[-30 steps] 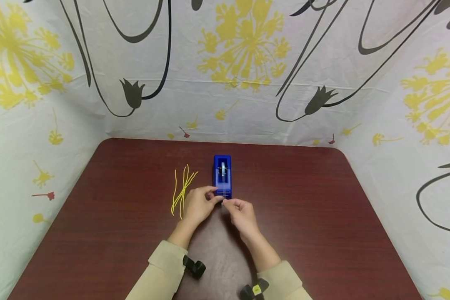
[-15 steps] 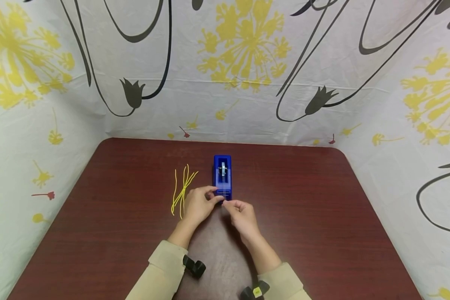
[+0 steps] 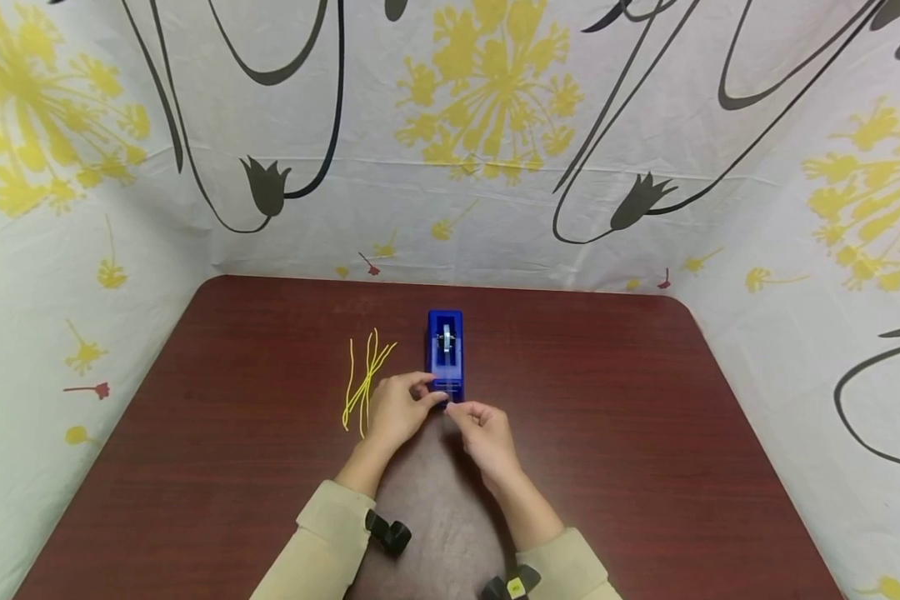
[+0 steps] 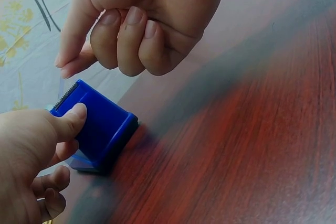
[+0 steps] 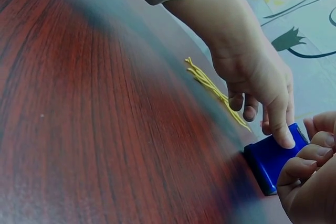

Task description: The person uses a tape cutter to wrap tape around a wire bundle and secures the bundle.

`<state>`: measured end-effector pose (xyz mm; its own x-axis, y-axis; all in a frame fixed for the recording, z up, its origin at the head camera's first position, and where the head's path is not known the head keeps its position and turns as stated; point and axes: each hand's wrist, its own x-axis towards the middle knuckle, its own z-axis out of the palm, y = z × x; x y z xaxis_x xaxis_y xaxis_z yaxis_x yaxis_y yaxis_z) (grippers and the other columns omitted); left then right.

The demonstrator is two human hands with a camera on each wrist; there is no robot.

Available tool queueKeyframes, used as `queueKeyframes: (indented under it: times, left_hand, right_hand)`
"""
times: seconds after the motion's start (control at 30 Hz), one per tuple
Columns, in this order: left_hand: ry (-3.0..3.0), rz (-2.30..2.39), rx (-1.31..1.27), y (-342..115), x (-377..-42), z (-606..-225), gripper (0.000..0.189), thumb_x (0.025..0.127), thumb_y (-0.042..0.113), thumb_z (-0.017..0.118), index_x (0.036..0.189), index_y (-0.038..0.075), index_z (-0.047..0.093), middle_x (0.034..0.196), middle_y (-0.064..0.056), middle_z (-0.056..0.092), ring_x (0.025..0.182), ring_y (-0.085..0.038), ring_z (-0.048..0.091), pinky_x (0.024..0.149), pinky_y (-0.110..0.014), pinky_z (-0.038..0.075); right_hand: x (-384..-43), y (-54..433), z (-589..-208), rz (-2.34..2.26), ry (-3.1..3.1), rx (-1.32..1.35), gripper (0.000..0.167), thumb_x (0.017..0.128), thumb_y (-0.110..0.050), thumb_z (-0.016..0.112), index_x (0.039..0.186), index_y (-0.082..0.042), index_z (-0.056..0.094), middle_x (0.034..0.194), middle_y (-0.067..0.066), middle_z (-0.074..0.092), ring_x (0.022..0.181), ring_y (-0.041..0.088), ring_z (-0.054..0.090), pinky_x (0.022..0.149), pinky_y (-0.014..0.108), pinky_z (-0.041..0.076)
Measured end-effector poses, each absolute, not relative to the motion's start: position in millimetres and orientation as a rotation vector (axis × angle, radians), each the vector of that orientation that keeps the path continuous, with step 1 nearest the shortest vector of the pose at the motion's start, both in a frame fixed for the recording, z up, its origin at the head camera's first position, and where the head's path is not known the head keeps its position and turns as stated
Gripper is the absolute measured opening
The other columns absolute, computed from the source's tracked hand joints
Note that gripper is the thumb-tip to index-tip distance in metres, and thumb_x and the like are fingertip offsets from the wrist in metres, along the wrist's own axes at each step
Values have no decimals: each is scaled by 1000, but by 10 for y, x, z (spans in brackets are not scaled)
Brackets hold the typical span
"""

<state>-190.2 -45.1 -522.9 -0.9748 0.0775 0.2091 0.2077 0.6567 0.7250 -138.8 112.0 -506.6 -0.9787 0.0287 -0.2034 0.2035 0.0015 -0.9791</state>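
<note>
A blue tape dispenser [image 3: 446, 333] stands on the table with a roll of tape [image 3: 446, 340] inside. At its near end, my left hand [image 3: 401, 410] grips the front, the thumb pressed on the blue face below the toothed cutter [image 4: 67, 95] in the left wrist view. Thumb and index finger of my right hand [image 3: 486, 433] pinch together just in front of that cutter. A faint strip of clear tape [image 4: 61, 85] runs from the cutter up to these fingertips. In the right wrist view, the right fingers partly cover the dispenser [image 5: 270, 158].
Several yellow strings [image 3: 363, 387] lie loosely crossed on the dark red table [image 3: 607, 433], left of the dispenser and close to my left hand. A patterned white cloth [image 3: 495, 225] hangs behind the table and along both sides.
My right hand has drawn back very slightly from the dispenser, toward the near edge, still pinching. My left hand and the dispenser stay in place.
</note>
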Motion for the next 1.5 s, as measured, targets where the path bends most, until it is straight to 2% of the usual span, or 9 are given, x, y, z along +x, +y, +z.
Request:
queueKeyframes:
  times: [0.63,0.87,1.5]
  left_hand:
    - [-2709,-1209,-238,-447,-1899,-5234,34,84,35,84,110,15,79,68,12,63,51,-5,48,50,-24,40]
    - [-2711,-1208,-235,-448,-1903,-5234,34,83,36,84,110,15,79,67,13,63,52,-5,48,51,-25,40]
    - [-2713,-1231,-213,-444,-1903,-5240,35,83,36,84,110,14,79,69,11,65,53,-6,48,51,-25,40]
  right_hand:
    - [-1345,1116,-5052,-2099,2156,255,33,96,-22,70,98,11,70,52,-10,39,46,3,35,46,19,31]
    - [-1326,1094,-5073,-2105,2136,263,30,96,-17,69,98,13,69,54,-11,41,46,4,35,45,18,30]
    - [-1256,1091,-5082,-2104,2123,254,31,96,-16,70,100,14,69,53,-10,42,45,3,35,45,18,29]
